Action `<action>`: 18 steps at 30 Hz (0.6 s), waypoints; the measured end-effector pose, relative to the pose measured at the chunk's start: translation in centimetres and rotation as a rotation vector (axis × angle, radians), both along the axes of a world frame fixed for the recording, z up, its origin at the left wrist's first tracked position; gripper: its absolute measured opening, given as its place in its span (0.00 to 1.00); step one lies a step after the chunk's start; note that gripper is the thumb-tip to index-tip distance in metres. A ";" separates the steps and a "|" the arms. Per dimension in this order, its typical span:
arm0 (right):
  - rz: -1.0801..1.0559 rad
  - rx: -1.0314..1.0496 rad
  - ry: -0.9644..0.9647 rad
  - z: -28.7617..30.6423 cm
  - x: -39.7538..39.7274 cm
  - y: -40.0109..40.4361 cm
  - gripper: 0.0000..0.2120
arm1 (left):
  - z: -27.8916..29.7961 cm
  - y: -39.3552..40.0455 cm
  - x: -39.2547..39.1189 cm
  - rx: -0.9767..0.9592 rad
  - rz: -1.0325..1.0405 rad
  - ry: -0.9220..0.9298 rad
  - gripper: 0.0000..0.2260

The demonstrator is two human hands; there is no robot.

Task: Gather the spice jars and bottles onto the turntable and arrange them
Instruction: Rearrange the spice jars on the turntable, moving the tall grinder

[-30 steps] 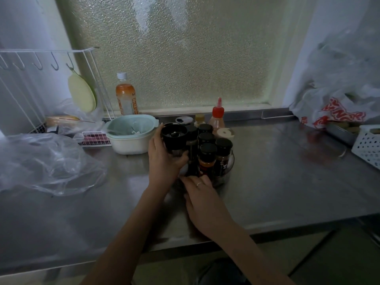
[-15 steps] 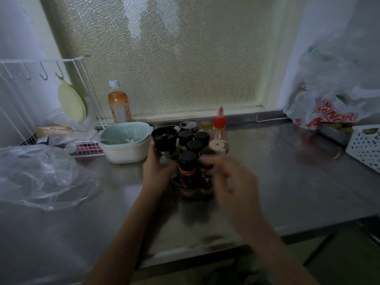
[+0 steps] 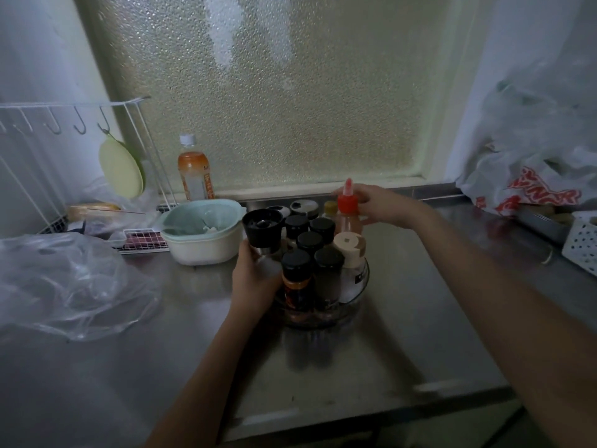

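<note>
A clear round turntable [image 3: 361, 287] sits mid-counter, packed with several black-capped spice jars [image 3: 310, 242]. A beige-capped jar [image 3: 349, 245] stands at its right edge. My left hand [image 3: 255, 279] is wrapped around the black-topped grinder [image 3: 262, 227] at the turntable's left side. My right hand [image 3: 381, 205] reaches behind the jars and grips the red-capped squeeze bottle [image 3: 347, 208] near its cap. Behind the turntable I see a yellow-capped jar [image 3: 330, 208] and two flip-lid jars [image 3: 303, 206]; whether they stand on it is hidden.
A white bowl with a mint strainer [image 3: 203, 234] stands just left of the grinder. An orange drink bottle [image 3: 194, 173] and wire rack [image 3: 80, 176] are at back left. Clear plastic bag [image 3: 64, 282] lies left; shopping bag [image 3: 529, 189] and white basket [image 3: 581, 240] right.
My right hand left the turntable's front edge, swung up and over to the back right, and closed on the red-capped bottle. My left hand stayed on the grinder.
</note>
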State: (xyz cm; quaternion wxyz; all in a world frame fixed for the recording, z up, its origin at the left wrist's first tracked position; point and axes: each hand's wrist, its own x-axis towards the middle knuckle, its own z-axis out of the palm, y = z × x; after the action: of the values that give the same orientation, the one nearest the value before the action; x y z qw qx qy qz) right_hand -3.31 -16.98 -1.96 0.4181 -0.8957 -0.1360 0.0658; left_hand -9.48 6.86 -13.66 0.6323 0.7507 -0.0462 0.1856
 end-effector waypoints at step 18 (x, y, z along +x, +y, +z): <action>-0.083 0.126 -0.296 1.4 2.2 -0.1 0.10 | 0.9 0.2 -0.5 0.091 -0.006 -0.200 0.19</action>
State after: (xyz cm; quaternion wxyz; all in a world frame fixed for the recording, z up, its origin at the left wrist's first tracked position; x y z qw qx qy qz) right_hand -1.07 -17.13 -0.60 0.4510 -0.8726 -0.1630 -0.0930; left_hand -9.97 7.06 -12.80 0.5903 0.7562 -0.1197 0.2557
